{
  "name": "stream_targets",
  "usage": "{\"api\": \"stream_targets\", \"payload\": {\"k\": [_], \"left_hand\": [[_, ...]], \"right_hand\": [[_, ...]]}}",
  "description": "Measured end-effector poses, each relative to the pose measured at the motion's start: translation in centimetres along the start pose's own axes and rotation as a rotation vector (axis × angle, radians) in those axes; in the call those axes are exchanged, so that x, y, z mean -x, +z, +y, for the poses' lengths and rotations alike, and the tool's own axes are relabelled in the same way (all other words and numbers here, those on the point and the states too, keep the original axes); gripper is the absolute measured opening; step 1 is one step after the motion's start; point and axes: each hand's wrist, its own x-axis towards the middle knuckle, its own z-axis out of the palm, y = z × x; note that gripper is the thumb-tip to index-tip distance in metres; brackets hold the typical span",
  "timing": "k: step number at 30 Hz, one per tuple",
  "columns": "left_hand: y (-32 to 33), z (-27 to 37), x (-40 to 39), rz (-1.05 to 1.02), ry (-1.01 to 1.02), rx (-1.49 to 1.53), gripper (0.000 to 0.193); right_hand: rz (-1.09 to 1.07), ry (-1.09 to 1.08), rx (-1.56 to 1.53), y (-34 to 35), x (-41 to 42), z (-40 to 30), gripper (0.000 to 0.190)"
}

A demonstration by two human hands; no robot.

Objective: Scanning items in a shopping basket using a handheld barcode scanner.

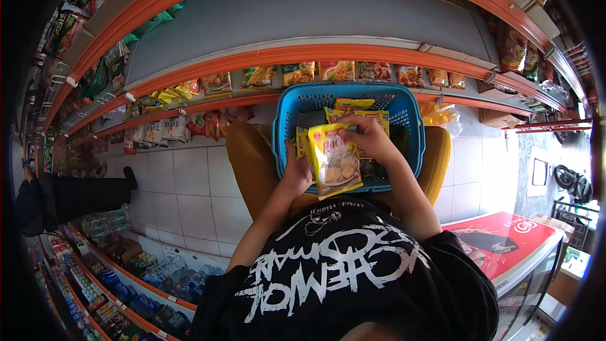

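Note:
A blue plastic basket (419,118) with perforated walls rests on my lap. My right hand (368,138) grips the top of a yellow seasoning packet (337,163), whose front pictures pale round food pieces. The packet is held over the near side of the basket. My left hand (297,170) is just left of the packet, thumb raised, at the basket's left side; whether it holds anything is hard to tell. Inside the basket lie several more yellow packets (374,116), partly hidden by the held packet and my right hand.
Ahead run shelves with orange edges (303,52), lined with hanging seasoning packets (298,75). White bags (163,130) sit lower left. A person (80,196) in dark clothes is at far left. Bottled drinks (175,272) fill shelves behind left; a red-topped freezer (506,241) stands right.

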Motion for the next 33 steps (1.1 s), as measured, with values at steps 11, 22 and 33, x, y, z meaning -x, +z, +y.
{"api": "stream_targets", "payload": {"k": [11, 22, 33], "left_hand": [[2.1, -0.7, 1.2, 0.182, -0.184, -0.057, 0.045], [-0.3, -0.7, 0.4, 0.322, 0.255, -0.179, 0.039], [-0.1, 0.9, 2.0, 0.351, 0.244, 0.102, 0.036]], "right_hand": [[0.352, 0.110, -0.072, -2.9, -0.6, 6.2, 0.030], [-0.104, 0.595, 0.662, -8.7, -1.8, 16.8, 0.058], [-0.435, 0.481, 0.732, -11.5, -1.5, 15.1, 0.103]]}}
